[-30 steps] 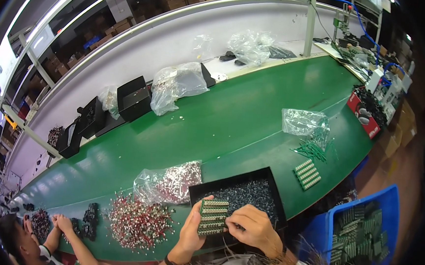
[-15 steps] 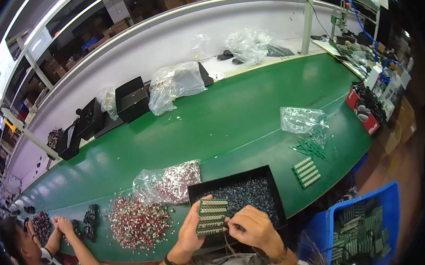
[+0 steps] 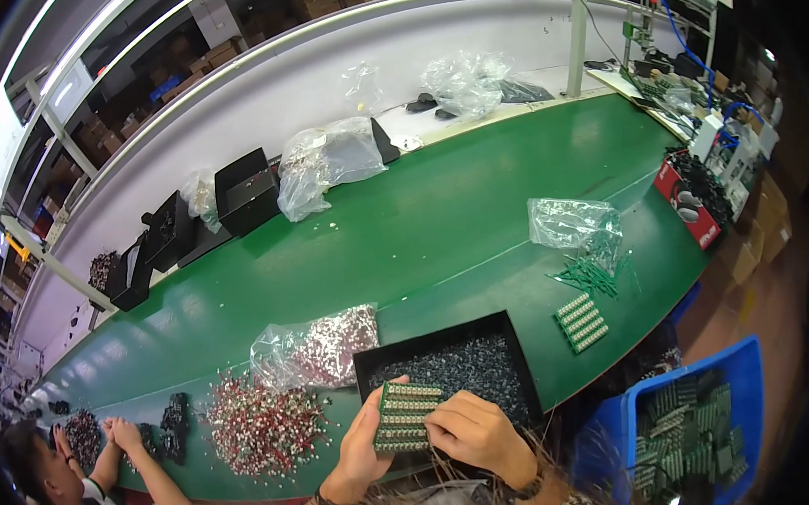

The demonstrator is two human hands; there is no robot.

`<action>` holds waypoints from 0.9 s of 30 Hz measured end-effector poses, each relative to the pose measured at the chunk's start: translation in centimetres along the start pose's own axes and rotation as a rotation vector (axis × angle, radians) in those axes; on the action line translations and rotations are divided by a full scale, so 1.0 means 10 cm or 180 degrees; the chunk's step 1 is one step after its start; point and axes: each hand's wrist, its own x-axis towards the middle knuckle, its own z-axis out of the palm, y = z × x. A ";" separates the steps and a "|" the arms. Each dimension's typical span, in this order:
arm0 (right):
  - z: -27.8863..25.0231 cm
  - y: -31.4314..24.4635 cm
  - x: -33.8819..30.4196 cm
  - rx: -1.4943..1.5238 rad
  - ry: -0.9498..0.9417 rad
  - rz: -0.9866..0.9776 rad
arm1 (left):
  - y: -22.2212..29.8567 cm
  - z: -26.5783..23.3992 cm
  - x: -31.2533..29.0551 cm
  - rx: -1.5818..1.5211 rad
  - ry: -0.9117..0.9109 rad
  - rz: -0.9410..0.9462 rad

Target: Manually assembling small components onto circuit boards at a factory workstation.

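My left hand [image 3: 359,448] is closed on the left edge of a green circuit board [image 3: 410,405] that carries rows of small pale components. The board is held tilted over the near left part of a black tray [image 3: 513,330], which contains a heap of small dark parts [image 3: 462,362]. At the board's right edge, my right hand [image 3: 481,434] has its fingertips pinched together against the rows. Whatever lies between those fingertips is hidden.
Left of the tray are a pile of red and white small parts [image 3: 261,425] and a clear bag [image 3: 333,341] of similar ones. Another circuit board [image 3: 582,323] lies near green strips [image 3: 591,273]. A blue bin [image 3: 631,437] of boards stands right. A co-worker's hands [image 3: 120,432] are at far left.
My right hand has come left and inward, its fingertips now on the board's rows. The dark piece seen at its fingers before no longer shows. My view has shifted slightly.
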 end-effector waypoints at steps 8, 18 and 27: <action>-0.05 0.01 0.01 0.0318 -0.0071 0.0056 | 0.01 0.02 -0.03 -0.0005 -0.0056 -0.0037; -0.16 -0.04 0.03 0.0213 -0.0042 0.0156 | 0.05 -0.03 0.01 0.0111 0.0056 0.0230; -0.06 -0.04 0.02 -0.0041 -0.0022 0.0066 | 0.04 0.04 0.03 -0.0028 0.0254 0.0377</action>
